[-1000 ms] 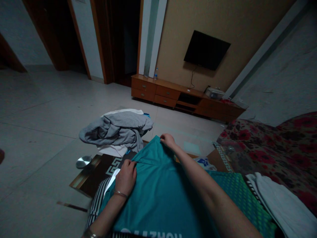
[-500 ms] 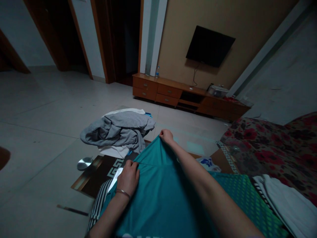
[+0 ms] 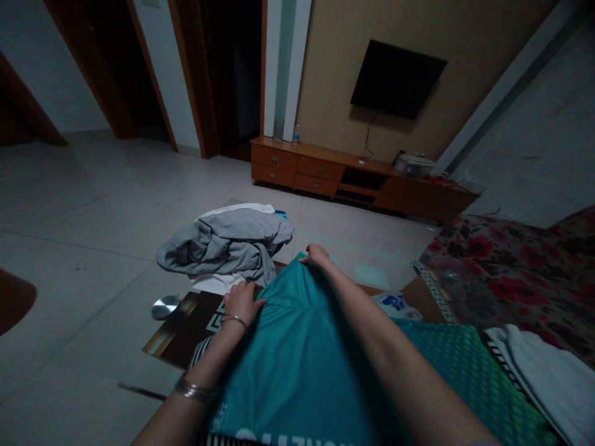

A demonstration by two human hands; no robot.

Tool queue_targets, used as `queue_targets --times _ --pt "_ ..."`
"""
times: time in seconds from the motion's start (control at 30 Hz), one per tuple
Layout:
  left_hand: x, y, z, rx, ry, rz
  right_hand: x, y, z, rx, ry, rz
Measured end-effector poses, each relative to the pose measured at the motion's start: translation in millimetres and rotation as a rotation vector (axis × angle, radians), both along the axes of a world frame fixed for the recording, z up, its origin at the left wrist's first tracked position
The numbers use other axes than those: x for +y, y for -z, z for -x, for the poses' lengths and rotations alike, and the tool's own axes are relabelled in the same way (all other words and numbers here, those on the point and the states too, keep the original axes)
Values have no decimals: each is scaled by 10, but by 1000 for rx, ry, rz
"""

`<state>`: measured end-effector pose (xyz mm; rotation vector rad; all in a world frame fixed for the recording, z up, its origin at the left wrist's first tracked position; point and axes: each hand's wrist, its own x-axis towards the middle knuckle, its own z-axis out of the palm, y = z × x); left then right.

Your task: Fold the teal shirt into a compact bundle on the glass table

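The smooth teal fabric garment (image 3: 297,359) lay spread across the dark patterned desk (image 3: 186,322) before the person. The left hand (image 3: 242,301) pinched its near-left edge with closed fingers, while farther off the right hand (image 3: 317,254) gripped its far corner; beyond lay a crumpled grey sweatshirt (image 3: 225,243).

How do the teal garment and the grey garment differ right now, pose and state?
The teal garment is stretched fairly flat near the camera, both hands pinching its far edge: left hand, right hand. The grey garment lies crumpled in a heap farther off, untouched. The teal one shows white lettering at the bottom; the grey one looks plain. Both are soft clothing.
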<state>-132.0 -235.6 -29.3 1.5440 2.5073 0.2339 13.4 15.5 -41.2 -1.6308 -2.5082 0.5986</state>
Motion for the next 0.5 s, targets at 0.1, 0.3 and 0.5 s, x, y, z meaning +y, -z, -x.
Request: queue_targets --times 0.1,0.3,0.5 --pt "144 1 86 -79 30 77 -44 -2 -13 53 11 63" --pt "250 30 260 -310 107 -32 -99 -258 -141 280 -47 203" --pt "229 90 395 -570 168 -120 -236 -616 -385 506 -125 269"
